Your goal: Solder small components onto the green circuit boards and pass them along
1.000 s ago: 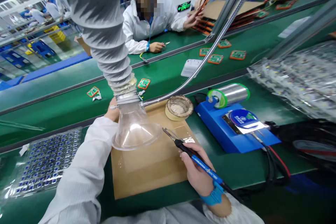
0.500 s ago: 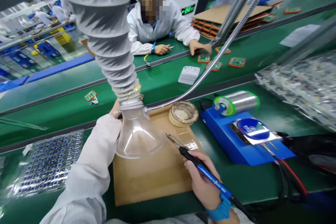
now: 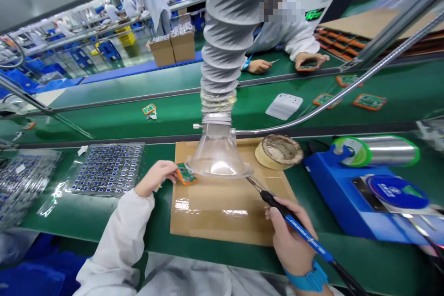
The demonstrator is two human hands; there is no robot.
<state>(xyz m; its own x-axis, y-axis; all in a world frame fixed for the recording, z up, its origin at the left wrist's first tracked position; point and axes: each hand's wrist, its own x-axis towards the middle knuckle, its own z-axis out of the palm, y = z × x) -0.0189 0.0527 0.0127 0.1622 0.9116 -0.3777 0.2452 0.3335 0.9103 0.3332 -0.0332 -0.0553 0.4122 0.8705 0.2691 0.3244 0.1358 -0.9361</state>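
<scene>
My left hand (image 3: pixel 160 176) pinches the left edge of an orange-rimmed green circuit board (image 3: pixel 186 174), over the left side of a brown cardboard sheet (image 3: pixel 222 222). My right hand (image 3: pixel 293 236) grips a blue and black soldering iron (image 3: pixel 305 235) like a pen, its metal tip pointing up and left beneath the right rim of a clear funnel hood (image 3: pixel 218 152). A blue band circles my right wrist. Behind the sheet's right part sits a round, stained pot (image 3: pixel 278 151).
A grey hose (image 3: pixel 225 32) hangs down to the hood. Right: blue solder stand (image 3: pixel 333 194) with a solder spool (image 3: pixel 385 150). Left: tray of small blue parts (image 3: pixel 107 169). Beyond, a belt (image 3: pixel 114 125) carries boards; across it a person's hand (image 3: pixel 310 61) holds a board.
My left hand has come back from behind the hood, now with a circuit board in its fingers. The view has turned to the left. My right hand still holds the iron.
</scene>
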